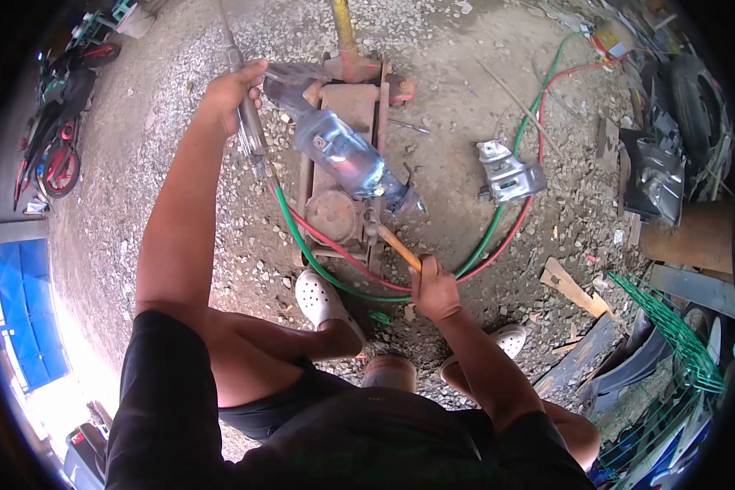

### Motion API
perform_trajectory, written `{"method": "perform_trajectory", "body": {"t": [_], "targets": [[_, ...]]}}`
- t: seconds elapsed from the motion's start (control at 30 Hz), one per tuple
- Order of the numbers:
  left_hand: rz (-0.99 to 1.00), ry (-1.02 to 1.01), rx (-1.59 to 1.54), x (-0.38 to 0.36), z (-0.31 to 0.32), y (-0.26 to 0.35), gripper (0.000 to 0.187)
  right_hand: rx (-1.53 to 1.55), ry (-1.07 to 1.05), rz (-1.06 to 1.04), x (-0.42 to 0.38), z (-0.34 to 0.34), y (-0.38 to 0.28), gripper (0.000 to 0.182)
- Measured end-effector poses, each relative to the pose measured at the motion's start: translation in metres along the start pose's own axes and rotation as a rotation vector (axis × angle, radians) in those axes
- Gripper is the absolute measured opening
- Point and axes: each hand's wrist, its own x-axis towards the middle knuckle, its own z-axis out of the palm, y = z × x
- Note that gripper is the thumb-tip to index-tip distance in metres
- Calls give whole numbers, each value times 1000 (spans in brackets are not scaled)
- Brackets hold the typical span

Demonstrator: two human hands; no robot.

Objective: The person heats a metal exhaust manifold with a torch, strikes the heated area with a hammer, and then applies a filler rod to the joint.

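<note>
My left hand (231,94) is closed around the metal body of a torch (251,122), which has green and red hoses at its lower end. In my right hand (435,287) is the wooden handle of a hammer (398,247), its head close to the lower end of the jack. Between my hands a shiny metal canister (343,153) lies tilted across a rusty floor jack (353,106). The canister's upper left end is blurred near a grey bracket.
A metal shield (510,171) lies on the gravel to the right, beside the looping hoses (498,216). Scrap parts and green wire mesh (670,327) fill the right side. A motorcycle (55,131) stands at the left. My shoes (327,306) flank a small stool.
</note>
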Motion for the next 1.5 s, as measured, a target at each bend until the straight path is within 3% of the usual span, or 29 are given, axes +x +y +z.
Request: {"method": "perform_trajectory", "body": {"t": [0.07, 0.17, 0.37, 0.47, 0.53, 0.67, 0.73, 0.83, 0.93, 1.03, 1.1, 1.17, 1.37, 1.5], "targets": [[4, -11, 10, -1, -1, 0, 43, 24, 76, -77, 4, 0, 4, 25], [8, -15, 22, -3, 2, 2, 46, -145, -64, 94, 6, 8, 17, 25], [-6, -6, 3, -1, 1, 0, 46, -52, -13, -2, -3, 7, 17, 25], [2, -6, 14, -5, 3, 3, 46, -103, -143, 170, 1, 12, 21, 24], [17, -12, 21, -4, 1, 0, 45, -55, -46, 10, -6, 9, 19, 24], [0, 7, 16, -2, 3, -1, 44, -30, 35, -99, 1, -1, 13, 24], [1, -8, 18, -4, 2, 0, 43, -107, -121, 168, 10, 3, 13, 23], [24, -10, 20, -5, 2, 0, 45, -39, -68, 23, 5, -3, 12, 24], [11, 30, 25, -6, 5, 1, 45, -87, -142, 152, 8, 2, 14, 24], [-4, 50, 36, -4, 3, -1, 46, -51, -74, 52, 2, 4, 13, 25], [-15, 74, 37, -4, 2, -2, 46, -70, -92, 110, 6, 7, 14, 25], [-17, 90, 33, -3, 5, -2, 46, -94, -98, 170, 7, 3, 15, 25], [-36, 86, 22, -7, 3, 1, 39, -46, -91, 15, -7, -29, 0, 25], [-87, 77, 8, -6, 2, 3, 37, -78, -142, 104, -40, -55, 0, 21]]}}
